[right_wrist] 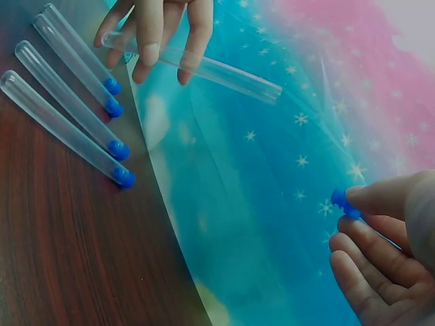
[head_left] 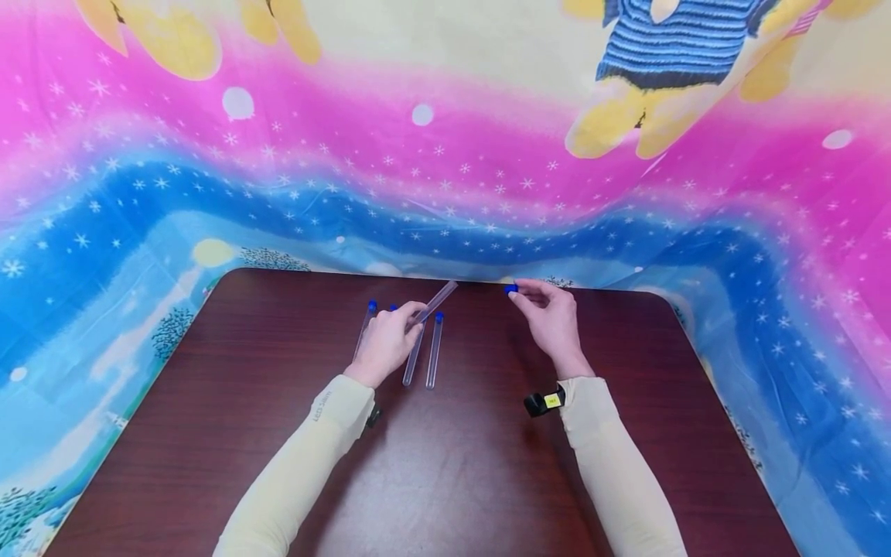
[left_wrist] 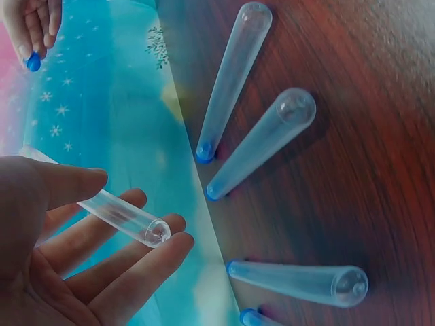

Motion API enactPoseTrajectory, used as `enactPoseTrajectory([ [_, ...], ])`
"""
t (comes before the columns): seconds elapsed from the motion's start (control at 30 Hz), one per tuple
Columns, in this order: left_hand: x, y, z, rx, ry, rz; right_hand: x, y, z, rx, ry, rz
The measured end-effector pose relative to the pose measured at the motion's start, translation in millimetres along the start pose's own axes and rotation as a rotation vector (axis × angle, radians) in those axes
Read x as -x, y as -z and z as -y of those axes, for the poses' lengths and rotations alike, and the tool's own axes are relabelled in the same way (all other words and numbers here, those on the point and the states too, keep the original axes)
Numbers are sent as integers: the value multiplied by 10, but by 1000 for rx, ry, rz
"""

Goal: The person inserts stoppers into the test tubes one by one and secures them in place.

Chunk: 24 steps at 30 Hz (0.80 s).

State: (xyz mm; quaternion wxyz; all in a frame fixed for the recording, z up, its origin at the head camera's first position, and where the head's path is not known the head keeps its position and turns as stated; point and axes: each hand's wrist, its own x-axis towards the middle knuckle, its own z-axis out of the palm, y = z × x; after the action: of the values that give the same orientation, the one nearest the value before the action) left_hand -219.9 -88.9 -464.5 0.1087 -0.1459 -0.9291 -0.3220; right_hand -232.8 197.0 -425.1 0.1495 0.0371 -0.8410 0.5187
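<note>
My left hand (head_left: 386,344) pinches an uncapped clear test tube (head_left: 440,298) between thumb and fingers, above the table. In the right wrist view its open end points toward the right hand, with the rounded end by the left fingers. My right hand (head_left: 553,317) holds a small blue cap (right_wrist: 345,203) between thumb and fingertips, apart from the tube. Under and beside the left hand, several test tubes with blue caps lie on the table, among them the rightmost capped tube (head_left: 435,352) and another capped tube (right_wrist: 64,125). The left hand partly covers them in the head view.
The dark brown wooden table (head_left: 459,464) has a rounded far edge close beyond both hands. Behind it hangs a printed cloth (head_left: 418,186) in blue and pink, reaching around both sides. Each wrist wears a small black camera, such as the right wrist camera (head_left: 537,404).
</note>
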Motion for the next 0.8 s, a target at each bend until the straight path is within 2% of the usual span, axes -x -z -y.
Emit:
enactPoseTrajectory([
  [0.53,-6,-63,-95,23,-13,10,-5,-61,112,-65,43,18],
  [0.8,5,-56,-153,30,-32,18,-2,-97,136,-57,59,31],
])
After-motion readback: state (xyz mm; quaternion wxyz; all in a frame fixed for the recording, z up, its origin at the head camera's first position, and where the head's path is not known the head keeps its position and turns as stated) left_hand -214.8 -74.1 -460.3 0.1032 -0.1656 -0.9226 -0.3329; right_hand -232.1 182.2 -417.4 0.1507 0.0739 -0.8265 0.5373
